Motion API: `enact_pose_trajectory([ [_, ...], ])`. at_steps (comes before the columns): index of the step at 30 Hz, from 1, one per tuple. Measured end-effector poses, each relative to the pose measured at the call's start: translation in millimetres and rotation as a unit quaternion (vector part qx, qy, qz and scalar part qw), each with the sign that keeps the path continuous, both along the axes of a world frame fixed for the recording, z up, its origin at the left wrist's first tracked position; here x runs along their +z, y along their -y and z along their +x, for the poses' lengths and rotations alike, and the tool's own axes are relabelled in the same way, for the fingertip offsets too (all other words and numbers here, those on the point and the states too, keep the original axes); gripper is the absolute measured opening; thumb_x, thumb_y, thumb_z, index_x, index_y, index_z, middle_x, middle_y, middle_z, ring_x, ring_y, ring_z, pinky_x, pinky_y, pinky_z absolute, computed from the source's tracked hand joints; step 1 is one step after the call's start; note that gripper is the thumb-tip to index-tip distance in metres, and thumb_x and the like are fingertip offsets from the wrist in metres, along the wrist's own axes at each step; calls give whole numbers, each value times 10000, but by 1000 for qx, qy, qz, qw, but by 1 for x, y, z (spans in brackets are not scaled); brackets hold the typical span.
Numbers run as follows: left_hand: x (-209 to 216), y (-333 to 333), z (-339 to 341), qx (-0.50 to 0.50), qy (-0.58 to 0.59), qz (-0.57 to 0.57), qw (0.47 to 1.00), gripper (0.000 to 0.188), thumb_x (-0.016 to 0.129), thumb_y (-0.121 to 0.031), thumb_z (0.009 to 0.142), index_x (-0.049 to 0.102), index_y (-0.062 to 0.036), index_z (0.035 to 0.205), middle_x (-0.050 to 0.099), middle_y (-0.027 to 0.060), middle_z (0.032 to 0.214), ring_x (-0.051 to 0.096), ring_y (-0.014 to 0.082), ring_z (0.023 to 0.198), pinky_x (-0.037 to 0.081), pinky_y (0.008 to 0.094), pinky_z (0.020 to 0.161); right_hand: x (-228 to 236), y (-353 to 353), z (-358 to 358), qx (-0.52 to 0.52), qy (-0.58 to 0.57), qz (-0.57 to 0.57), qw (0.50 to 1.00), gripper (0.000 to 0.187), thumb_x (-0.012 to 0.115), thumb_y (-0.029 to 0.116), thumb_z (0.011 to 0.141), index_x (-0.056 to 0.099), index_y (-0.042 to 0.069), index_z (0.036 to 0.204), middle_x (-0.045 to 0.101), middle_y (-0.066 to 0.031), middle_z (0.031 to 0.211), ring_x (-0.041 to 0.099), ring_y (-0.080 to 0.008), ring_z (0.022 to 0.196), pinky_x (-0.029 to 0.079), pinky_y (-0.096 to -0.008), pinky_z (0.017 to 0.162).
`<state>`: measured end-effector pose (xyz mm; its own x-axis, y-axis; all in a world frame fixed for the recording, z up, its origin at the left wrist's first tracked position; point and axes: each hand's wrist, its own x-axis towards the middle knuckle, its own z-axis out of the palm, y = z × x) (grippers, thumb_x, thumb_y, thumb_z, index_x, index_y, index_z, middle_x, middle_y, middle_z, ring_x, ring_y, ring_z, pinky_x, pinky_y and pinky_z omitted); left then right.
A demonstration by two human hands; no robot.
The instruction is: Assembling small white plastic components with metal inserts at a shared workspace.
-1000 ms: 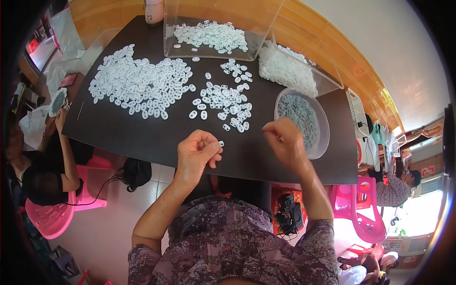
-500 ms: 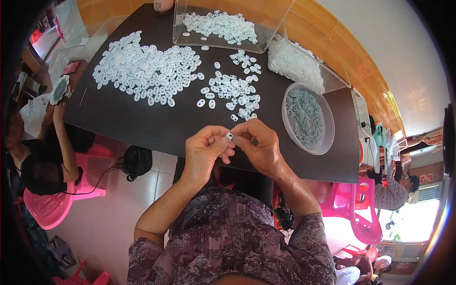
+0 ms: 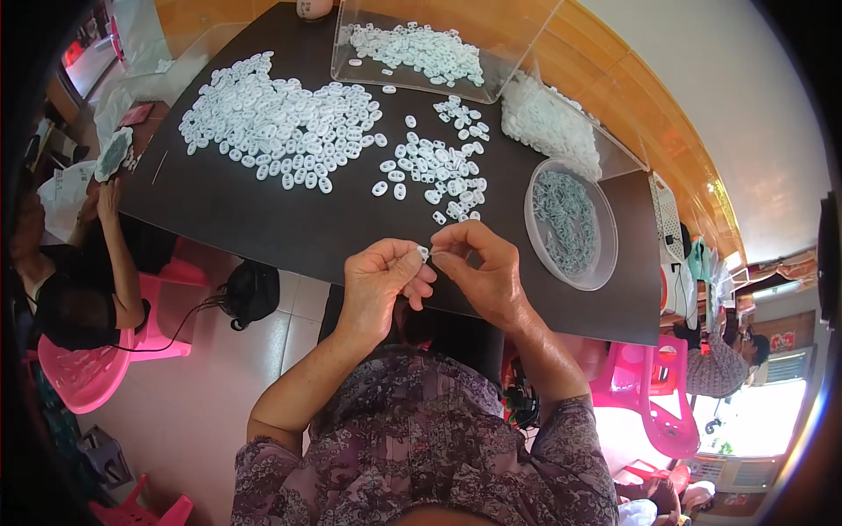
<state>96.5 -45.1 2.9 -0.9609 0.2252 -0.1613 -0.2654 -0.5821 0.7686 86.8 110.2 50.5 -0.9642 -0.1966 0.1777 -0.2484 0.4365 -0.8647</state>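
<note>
Above the near edge of the dark table, both hands meet. My left hand (image 3: 384, 279) pinches a small white oval plastic piece with holes (image 3: 424, 252) between thumb and fingertips. My right hand (image 3: 484, 273) is closed in a pinch just right of that piece; whatever its fingertips hold is too small to make out. Beyond the hands lies a loose group of similar white two-holed oval pieces (image 3: 434, 162). A larger heap of them (image 3: 281, 123) spreads over the table's far left. A round clear tub (image 3: 605, 263) of small grey metallic parts (image 3: 563, 219) stands to the right.
At the back, a clear plastic bin (image 3: 421, 81) contains more white pieces. Beside it, another clear container (image 3: 627, 156) is filled with small white parts (image 3: 548, 123). A person (image 3: 88, 289) sits at the left near a pink chair (image 3: 83, 373). Another pink chair (image 3: 671, 421) stands at right.
My hands have drawn slightly apart at the fingertips, with the right pinch a little off the white piece. The view has shifted slightly. The piles look the same.
</note>
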Motion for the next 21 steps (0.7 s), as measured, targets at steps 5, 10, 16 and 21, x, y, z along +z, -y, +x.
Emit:
enact_pose_trajectory([
  [5, 1, -1, 3, 20, -3, 1, 1000, 180, 576, -133, 902, 596, 45, 911, 633, 116, 732, 586, 149, 549, 460, 238, 449, -2, 2, 1, 4, 4, -2, 1000, 162, 653, 14, 780, 623, 12, 939, 614, -7, 803, 536, -68, 733, 444, -226, 668],
  [10, -1, 0, 4, 22, 0, -6, 1000, 162, 548, -108, 918, 564, 53, 923, 614, 105, 740, 557, 115, 551, 448, 212, 457, -1, 5, 2, 6, 17, -11, 1000, 164, 652, 13, 780, 623, 10, 941, 621, -8, 811, 540, -65, 737, 445, -221, 672],
  [16, -4, -1, 6, 30, -14, -17, 999, 172, 544, -130, 926, 560, 41, 932, 608, 91, 743, 551, 100, 555, 438, 204, 455, -3, 8, 1, 4, 24, -12, 1000, 168, 658, 17, 777, 623, 8, 942, 625, -8, 815, 544, -63, 740, 445, -218, 676],
  [21, -4, -3, 8, 39, -18, -28, 999, 162, 545, -137, 928, 565, 23, 935, 603, 71, 742, 544, 80, 565, 426, 190, 465, -4, 8, 1, -1, 32, -11, 999, 172, 662, 21, 775, 625, 9, 942, 622, -7, 817, 543, -62, 742, 445, -217, 673],
])
